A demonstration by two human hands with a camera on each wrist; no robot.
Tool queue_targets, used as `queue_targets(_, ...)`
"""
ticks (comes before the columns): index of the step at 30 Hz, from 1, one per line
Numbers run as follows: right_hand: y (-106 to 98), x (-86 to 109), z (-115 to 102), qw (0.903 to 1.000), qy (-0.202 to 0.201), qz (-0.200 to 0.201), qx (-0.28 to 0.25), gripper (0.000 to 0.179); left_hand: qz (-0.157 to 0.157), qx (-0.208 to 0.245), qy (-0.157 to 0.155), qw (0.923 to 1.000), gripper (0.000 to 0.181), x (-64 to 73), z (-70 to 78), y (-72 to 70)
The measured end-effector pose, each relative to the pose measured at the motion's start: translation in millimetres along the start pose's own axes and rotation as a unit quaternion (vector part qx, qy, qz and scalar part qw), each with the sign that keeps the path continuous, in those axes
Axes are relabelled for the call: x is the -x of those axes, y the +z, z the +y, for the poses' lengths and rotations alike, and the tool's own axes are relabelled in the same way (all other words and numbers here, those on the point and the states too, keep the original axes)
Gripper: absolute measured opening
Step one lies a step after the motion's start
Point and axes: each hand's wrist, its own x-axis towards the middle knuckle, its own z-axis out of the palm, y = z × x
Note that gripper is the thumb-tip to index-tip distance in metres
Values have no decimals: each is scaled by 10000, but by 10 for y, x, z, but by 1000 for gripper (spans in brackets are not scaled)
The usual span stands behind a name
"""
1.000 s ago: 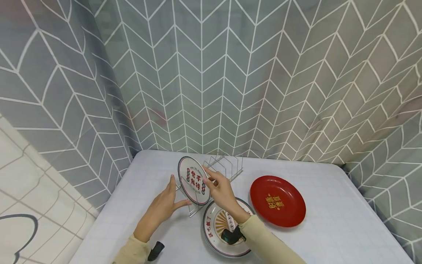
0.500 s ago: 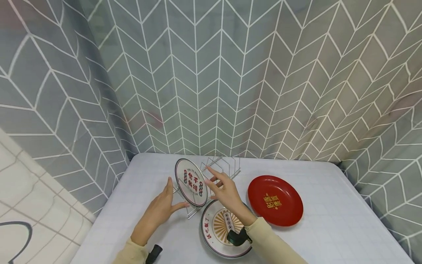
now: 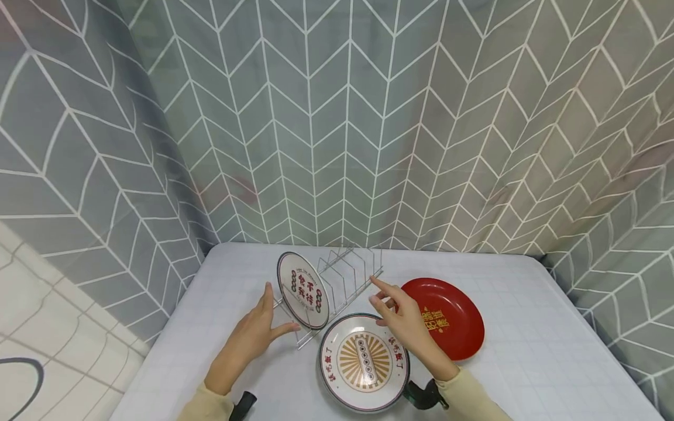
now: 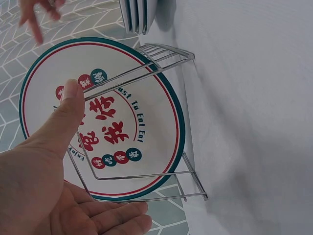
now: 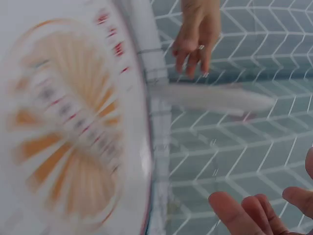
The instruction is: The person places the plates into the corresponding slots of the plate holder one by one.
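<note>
A white plate (image 3: 302, 292) with red characters and a dark rim stands tilted in the near-left end of a wire dish rack (image 3: 342, 308). My left hand (image 3: 253, 333) is beside that end, fingers straight and thumb spread. In the left wrist view, the thumb (image 4: 71, 93) lies over the rack's end wire in front of the plate (image 4: 161, 117), with the other fingers below. My right hand (image 3: 408, 327) hovers with loosely bent fingers between the rack and a red oval plate (image 3: 458, 316), overlapping that plate in the head view. Nothing is in it.
A stack of white plates (image 3: 364, 362), the top one with an orange sunburst, lies in front of the rack on the white-covered table (image 3: 547, 339). Further slots of the rack run toward the back right. Patterned grey curtains (image 3: 337, 128) enclose the back and sides.
My right hand has let go of the white plate and moved right, away from the rack. The plate stays in the rack, and the left hand keeps its place beside it.
</note>
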Motion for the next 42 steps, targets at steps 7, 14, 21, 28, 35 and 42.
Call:
queue_targets(7,-256,248,197,9945,985,311,159,45,168,-82,132,9997,114,-3,-10,19)
queue_targets(14,-315,459,359,9873,1527,376,-222,45,129,-6,102,9999,114,-3,21,15)
queue_targets(21,-346,658,486,9819,1746,644,-358,37,131,-116,73,9998,114,-8,9,16)
queue_targets(28,-329,736,547,9788,2026,300,-27,44,102,-79,83,9999,114,-18,0,19)
queue_targets(35,-266,787,560,9783,2066,27,124,56,53,-80,106,9999,114,-27,-6,24)
queue_targets(42,-242,806,620,9757,2131,-497,-82,70,42,-77,49,9999,115,-26,-2,17)
